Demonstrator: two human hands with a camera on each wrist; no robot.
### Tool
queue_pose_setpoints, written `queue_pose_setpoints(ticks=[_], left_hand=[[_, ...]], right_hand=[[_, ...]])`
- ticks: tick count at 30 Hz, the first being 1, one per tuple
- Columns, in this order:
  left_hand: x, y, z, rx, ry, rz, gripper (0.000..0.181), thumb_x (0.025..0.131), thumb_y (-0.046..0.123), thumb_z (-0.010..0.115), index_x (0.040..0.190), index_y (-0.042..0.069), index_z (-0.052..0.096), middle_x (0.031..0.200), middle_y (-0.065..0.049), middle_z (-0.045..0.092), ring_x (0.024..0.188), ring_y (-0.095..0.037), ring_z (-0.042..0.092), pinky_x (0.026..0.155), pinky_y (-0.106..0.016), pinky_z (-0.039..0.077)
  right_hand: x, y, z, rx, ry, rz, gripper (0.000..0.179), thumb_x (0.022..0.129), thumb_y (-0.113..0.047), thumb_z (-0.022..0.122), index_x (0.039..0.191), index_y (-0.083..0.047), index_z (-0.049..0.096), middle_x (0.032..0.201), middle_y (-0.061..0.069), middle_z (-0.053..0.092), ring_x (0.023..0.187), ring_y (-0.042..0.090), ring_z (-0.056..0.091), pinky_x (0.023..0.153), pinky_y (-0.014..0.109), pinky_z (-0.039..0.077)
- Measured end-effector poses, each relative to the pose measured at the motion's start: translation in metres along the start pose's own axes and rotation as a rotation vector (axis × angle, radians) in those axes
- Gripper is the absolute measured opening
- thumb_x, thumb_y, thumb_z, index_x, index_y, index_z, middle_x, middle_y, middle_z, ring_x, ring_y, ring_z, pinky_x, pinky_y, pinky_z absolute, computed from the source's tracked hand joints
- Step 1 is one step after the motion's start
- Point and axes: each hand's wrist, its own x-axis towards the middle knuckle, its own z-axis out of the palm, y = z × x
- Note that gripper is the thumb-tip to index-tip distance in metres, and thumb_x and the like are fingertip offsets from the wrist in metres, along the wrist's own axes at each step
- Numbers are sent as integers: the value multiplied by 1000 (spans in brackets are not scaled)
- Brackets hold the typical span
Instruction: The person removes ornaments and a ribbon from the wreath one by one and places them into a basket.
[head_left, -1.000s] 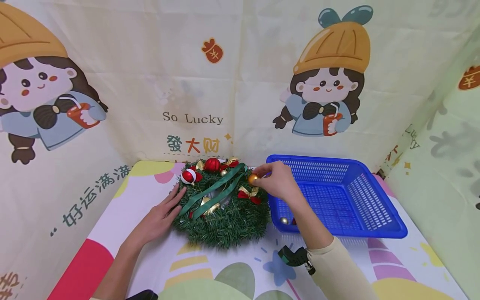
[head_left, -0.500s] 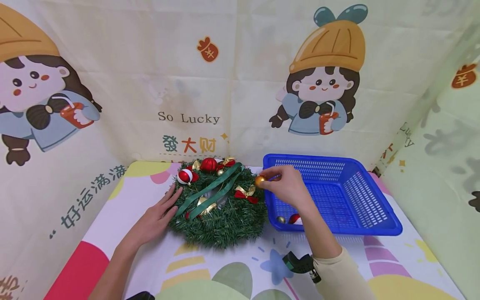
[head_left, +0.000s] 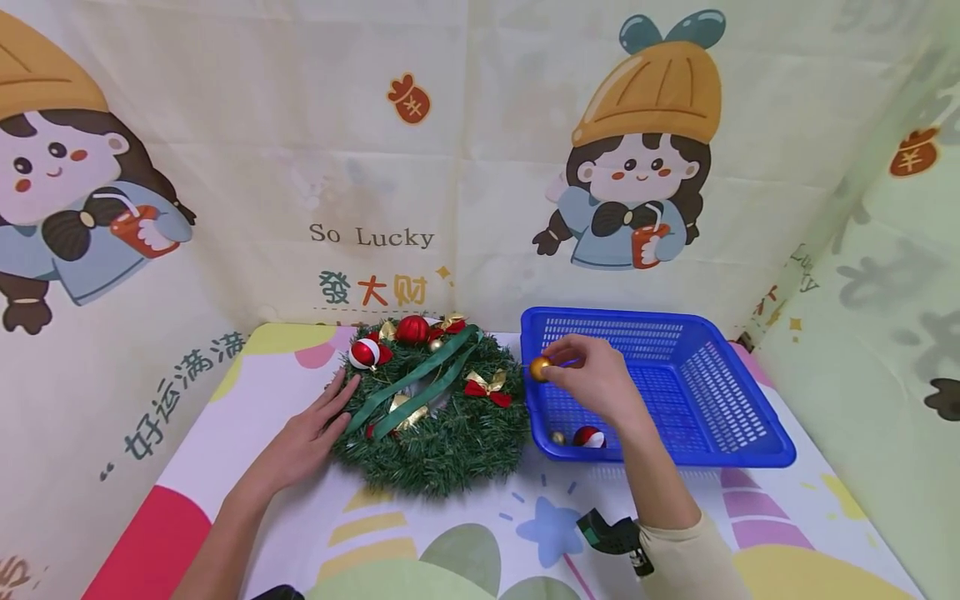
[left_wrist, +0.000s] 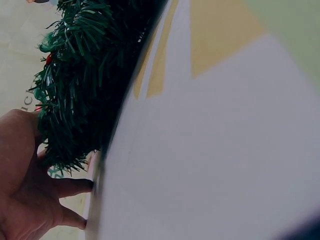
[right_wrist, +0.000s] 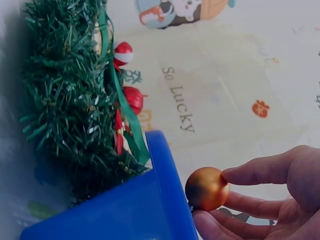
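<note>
Head view: the right hand (head_left: 596,379) pinches a gold ball (head_left: 540,368) towards the basket's (head_left: 712,459) nine o'clock edge; the left hand (head_left: 309,435) touches the wreath (head_left: 450,458) at nine o'clock. Left wrist view: its fingers (left_wrist: 75,187) spread. Right wrist view: ball at nine o'clock from the fingertips (right_wrist: 231,175).

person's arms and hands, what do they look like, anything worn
The left hand and right hand wear no gloves. A cream sleeve covers part of the right forearm; an angular black device, partly green, sits by its cuff. The left forearm is bare as far as it shows.
</note>
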Motion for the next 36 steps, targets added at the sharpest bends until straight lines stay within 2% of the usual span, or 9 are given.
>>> queue_pose_setpoints(ticks=[4,12,19,27,36], left_hand=[[-2,-2,0,-2,4,4,60,112,31,47,167,26,24,176,-9,12,154,-50,26,116,-71,31],[-5,-3,-1,-1,11,11,59,113,31,47,167,23,25,176,-10,12,152,-54,27,114,-72,31],[-6,-3,-1,-7,13,19,59,113,30,46,167,23,25,176,-11,12,152,-55,27,114,-73,31],[-4,-2,-1,-3,9,18,59,113,31,46,167,24,25,176,-10,12,151,-55,28,114,-73,31],[-1,0,-1,-5,4,21,59,113,31,46,167,24,25,176,-11,12,152,-54,27,114,-73,31]], right_hand=[[0,5,-2,-16,-8,12,23,96,-23,74,117,-13,74,120,12,74,109,31,68,88,43,60],[5,14,0,-21,-74,78,19,97,-22,74,113,-12,76,110,11,75,88,24,72,75,35,56],[9,25,7,-48,-105,98,19,97,-23,74,110,-10,78,104,11,76,89,31,72,72,35,57],[14,36,15,-123,-138,92,21,95,-21,74,109,-6,78,94,9,76,77,20,70,70,36,58],[14,41,19,-188,-157,114,14,96,-18,73,103,-7,77,86,9,73,71,19,67,63,32,54]])
